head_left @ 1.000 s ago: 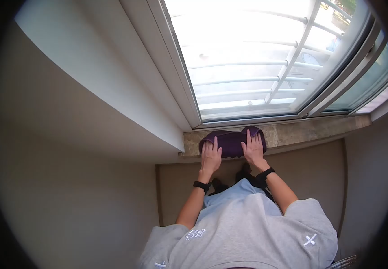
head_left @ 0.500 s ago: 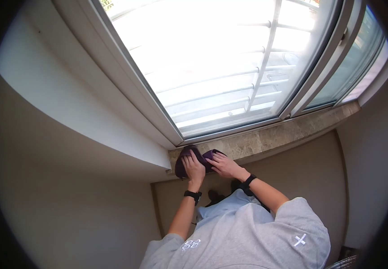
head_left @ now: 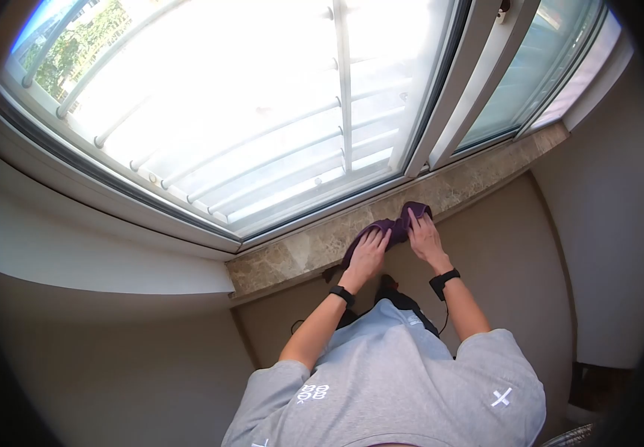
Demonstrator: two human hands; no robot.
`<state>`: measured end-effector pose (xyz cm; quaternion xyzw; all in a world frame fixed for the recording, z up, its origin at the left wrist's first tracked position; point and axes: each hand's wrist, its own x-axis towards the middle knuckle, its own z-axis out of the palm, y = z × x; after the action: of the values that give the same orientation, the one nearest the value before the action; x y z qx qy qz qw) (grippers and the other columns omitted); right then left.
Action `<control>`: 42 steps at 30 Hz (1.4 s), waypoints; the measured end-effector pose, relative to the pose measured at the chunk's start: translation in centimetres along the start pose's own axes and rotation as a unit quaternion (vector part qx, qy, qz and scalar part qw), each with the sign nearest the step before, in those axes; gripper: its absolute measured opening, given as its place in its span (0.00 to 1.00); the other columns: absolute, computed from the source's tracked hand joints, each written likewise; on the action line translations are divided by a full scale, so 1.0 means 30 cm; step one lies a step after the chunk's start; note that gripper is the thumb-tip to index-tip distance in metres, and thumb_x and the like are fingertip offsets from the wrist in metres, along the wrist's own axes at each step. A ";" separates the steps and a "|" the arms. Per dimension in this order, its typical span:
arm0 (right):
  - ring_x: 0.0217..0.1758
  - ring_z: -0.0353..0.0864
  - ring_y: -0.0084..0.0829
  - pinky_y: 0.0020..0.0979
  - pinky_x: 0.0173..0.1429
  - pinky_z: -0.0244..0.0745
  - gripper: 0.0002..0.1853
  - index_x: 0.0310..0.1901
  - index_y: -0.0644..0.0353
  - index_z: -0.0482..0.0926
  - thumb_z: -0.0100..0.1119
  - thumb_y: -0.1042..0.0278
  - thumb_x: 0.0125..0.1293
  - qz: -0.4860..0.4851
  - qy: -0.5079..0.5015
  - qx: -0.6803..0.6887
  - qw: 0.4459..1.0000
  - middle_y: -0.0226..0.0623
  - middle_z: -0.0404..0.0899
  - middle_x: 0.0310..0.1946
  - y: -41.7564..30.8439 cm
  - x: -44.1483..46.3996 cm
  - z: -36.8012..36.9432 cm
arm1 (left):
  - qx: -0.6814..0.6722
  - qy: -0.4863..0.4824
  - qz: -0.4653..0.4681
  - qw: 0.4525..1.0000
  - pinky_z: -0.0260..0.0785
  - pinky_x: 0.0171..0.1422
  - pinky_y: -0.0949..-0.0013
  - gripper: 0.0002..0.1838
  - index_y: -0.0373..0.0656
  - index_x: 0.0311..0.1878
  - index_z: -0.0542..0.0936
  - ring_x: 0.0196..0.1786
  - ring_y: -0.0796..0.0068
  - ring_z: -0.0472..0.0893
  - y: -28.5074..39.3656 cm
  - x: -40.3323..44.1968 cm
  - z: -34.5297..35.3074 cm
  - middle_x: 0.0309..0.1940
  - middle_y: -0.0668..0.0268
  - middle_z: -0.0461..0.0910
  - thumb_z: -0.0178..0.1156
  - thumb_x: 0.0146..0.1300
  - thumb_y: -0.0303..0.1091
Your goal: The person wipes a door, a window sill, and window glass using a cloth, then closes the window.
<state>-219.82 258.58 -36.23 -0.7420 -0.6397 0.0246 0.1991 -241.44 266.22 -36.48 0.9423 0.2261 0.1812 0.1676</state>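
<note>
A dark purple cloth [head_left: 387, 226] lies bunched on the marble windowsill [head_left: 292, 253], draping over its front edge. My left hand [head_left: 367, 255] presses on the cloth's left part with its fingers stretched forward over it. Around the right end of the cloth [head_left: 416, 208] my right hand [head_left: 424, 237] has its fingers bent, gripping it. The cloth is twisted between the two hands. Both palms face down, so the undersides of the fingers are hidden. Each wrist carries a black band.
Behind the sill stands a large window [head_left: 262, 112] with bars outside and a sliding frame [head_left: 456, 89] on the right. White walls [head_left: 99, 261] close in on the left and right. Below the sill is a beige panel [head_left: 501, 253]. A dark object hangs at the far right.
Both hands and the cloth have moved right along the sill, away from its left corner. My right hand now reaches farther forward than the left. The camera view has shifted too.
</note>
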 end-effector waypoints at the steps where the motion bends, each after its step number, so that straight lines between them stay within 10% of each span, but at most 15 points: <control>1: 0.66 0.70 0.64 0.52 0.73 0.66 0.32 0.76 0.60 0.61 0.56 0.65 0.72 0.016 0.008 -0.017 1.000 0.61 0.75 0.59 0.070 0.014 -0.008 | -0.006 -0.024 0.011 1.000 0.58 0.79 0.52 0.37 0.35 0.74 0.66 0.73 0.49 0.68 0.025 0.040 0.032 0.66 0.47 0.73 0.58 0.59 0.29; 9: 0.69 0.67 0.66 0.56 0.78 0.58 0.31 0.76 0.64 0.61 0.46 0.55 0.79 0.029 0.015 -0.001 0.999 0.62 0.72 0.65 0.353 0.122 -0.051 | 0.033 0.059 -0.082 0.994 0.62 0.76 0.54 0.37 0.33 0.75 0.65 0.68 0.47 0.72 0.161 0.132 0.136 0.61 0.44 0.74 0.60 0.62 0.31; 20: 0.71 0.67 0.59 0.50 0.81 0.55 0.34 0.74 0.68 0.64 0.56 0.54 0.73 -0.281 -0.105 0.113 0.947 0.62 0.73 0.64 -0.094 0.186 0.049 | 0.164 0.149 -0.393 0.892 0.59 0.76 0.45 0.32 0.29 0.75 0.63 0.68 0.36 0.69 -0.028 -0.231 -0.061 0.63 0.37 0.72 0.53 0.75 0.38; 28: 0.71 0.70 0.52 0.47 0.81 0.57 0.32 0.70 0.66 0.70 0.60 0.55 0.70 -0.461 -0.149 0.174 0.857 0.55 0.75 0.63 -0.201 0.221 0.098 | 0.233 0.156 -0.424 0.861 0.57 0.77 0.44 0.32 0.27 0.74 0.62 0.67 0.38 0.70 -0.073 -0.180 -0.036 0.60 0.38 0.73 0.53 0.72 0.37; 36: 0.73 0.67 0.56 0.48 0.80 0.59 0.29 0.73 0.59 0.68 0.56 0.58 0.74 -0.333 -0.183 0.171 0.909 0.57 0.73 0.65 0.297 0.155 -0.092 | 0.143 0.111 -0.268 0.946 0.57 0.78 0.44 0.33 0.28 0.74 0.63 0.67 0.40 0.71 0.156 0.168 0.140 0.60 0.39 0.74 0.56 0.70 0.35; 42: 0.71 0.66 0.62 0.51 0.78 0.59 0.30 0.76 0.58 0.63 0.52 0.57 0.77 -0.065 -0.105 0.051 0.991 0.61 0.72 0.65 0.722 0.057 -0.256 | 0.059 0.050 -0.104 0.991 0.56 0.79 0.47 0.35 0.29 0.74 0.64 0.69 0.44 0.70 0.368 0.460 0.292 0.63 0.42 0.73 0.58 0.67 0.35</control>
<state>-196.92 255.98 -35.88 -0.6811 -0.7018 0.1222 0.1692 -222.27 261.59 -36.12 0.9114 0.3417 0.1964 0.1181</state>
